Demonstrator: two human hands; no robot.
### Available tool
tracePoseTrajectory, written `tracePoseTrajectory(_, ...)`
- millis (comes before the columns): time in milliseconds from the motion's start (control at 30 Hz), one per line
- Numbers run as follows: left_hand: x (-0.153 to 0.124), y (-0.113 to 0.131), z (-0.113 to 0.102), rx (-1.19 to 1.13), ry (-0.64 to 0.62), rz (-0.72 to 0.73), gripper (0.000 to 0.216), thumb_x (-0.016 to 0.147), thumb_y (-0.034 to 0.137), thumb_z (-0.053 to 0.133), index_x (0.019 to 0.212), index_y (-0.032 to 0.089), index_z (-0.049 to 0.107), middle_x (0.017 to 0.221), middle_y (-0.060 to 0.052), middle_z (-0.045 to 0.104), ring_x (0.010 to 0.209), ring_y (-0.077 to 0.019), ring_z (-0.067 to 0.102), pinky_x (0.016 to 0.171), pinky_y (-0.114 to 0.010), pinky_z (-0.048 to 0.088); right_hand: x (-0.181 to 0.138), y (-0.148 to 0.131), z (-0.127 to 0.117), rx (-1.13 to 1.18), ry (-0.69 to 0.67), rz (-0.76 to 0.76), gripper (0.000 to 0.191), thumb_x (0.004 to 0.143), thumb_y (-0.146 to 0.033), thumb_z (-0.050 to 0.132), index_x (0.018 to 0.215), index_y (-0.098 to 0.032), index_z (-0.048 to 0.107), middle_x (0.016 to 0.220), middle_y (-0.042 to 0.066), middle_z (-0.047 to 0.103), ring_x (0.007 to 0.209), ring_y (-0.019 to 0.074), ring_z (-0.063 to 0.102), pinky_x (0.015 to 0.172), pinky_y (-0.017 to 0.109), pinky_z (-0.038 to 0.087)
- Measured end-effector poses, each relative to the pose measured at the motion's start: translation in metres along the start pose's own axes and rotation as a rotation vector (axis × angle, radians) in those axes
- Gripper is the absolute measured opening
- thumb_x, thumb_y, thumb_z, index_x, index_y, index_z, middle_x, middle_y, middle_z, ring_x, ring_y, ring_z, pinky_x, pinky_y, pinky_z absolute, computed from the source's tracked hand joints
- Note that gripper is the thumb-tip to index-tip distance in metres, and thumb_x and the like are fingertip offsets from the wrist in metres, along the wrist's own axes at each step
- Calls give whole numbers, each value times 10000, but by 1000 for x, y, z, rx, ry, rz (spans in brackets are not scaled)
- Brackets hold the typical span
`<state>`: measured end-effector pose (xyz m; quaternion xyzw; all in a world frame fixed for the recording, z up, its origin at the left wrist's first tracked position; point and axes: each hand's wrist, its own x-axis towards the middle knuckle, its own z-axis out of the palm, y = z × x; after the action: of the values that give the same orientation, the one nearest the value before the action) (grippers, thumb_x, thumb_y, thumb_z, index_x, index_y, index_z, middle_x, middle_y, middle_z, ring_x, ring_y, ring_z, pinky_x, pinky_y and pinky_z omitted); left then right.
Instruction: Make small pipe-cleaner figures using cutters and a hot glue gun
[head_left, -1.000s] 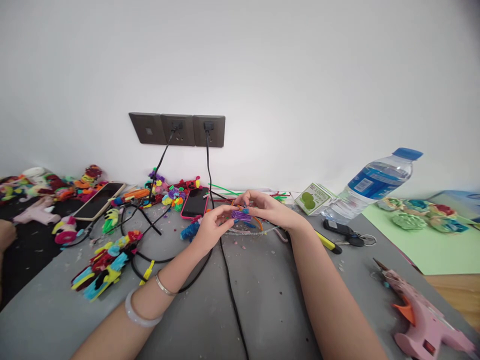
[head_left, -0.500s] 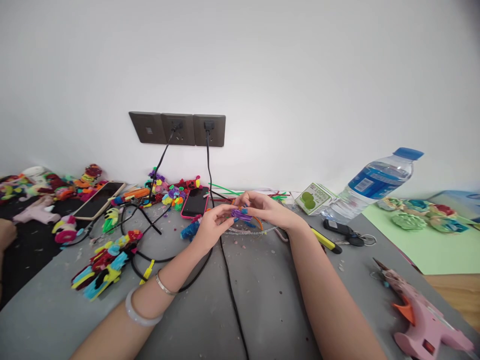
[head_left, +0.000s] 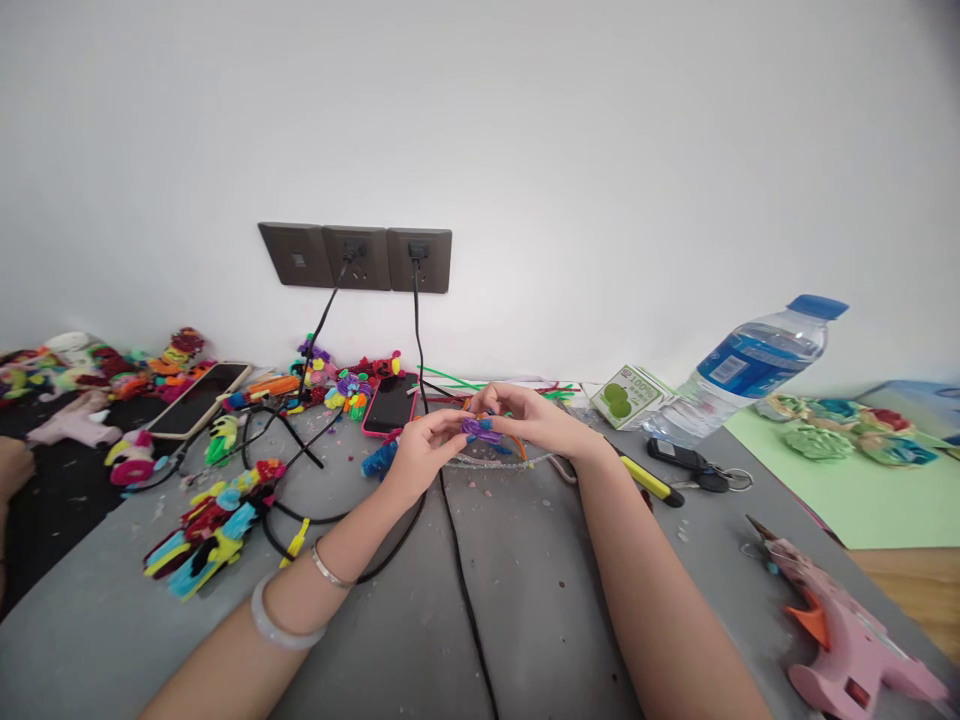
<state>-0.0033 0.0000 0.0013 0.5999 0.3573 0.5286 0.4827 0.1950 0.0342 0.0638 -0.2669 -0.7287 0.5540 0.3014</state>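
The one text that reads clearly is "100%", printed on the green-and-white carton (head_left: 628,398) that leans near the wall; it stands in the upper right part of the front panel, above and beside a picture of two round green fruits. Smaller characters below the figure, and a little mark in the panel's upper left corner, are too small to read. The tilted plastic bottle (head_left: 750,360) beside it wears a blue label with a pale barcode block (head_left: 727,370); white shapes further along that label look like part of a logo or lettering, but they cannot be made out.
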Motion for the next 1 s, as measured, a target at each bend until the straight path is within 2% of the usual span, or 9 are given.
tracePoseTrajectory(233,-1,-1,1,-53,3,-3,282,763,268,725,1014,140,722,1023,-117,764,940,-225,726,821,-331,600,-1,-4,2,33,-10,30,287,852,-387,678,777,-210,464,947,28,596,855,159,533,755,287,437)
tracePoseTrajectory(500,-2,4,1,-49,-9,23,270,796,268,701,1034,141,700,1042,-114,756,951,-212,719,828,-313,591,1,-7,4,64,-15,116,283,816,-432,716,830,-185,578,846,6,595,793,143,568,754,288,471)
tracePoseTrajectory(733,-1,6,2,-105,-48,13,428,791,294,737,1184,170,620,1089,-114,741,987,-213,716,865,-316,582,1,-2,4,133,19,125,277,781,-394,756,866,-187,593,867,9,635,750,138,626,732,299,527)
tracePoseTrajectory(800,-1,6,2,-117,-35,18,413,771,316,764,1133,164,636,1081,-116,740,981,-214,713,856,-311,581,2,0,4,117,30,117,275,776,-385,760,869,-186,595,859,11,644,743,138,632,719,294,524)
tracePoseTrajectory(1000,1,6,2,-137,5,-28,317,787,389,743,979,147,672,968,-100,748,802,-171,707,700,-268,580,5,4,5,35,51,90,284,761,-382,770,877,-182,607,886,22,643,760,140,633,690,278,515)
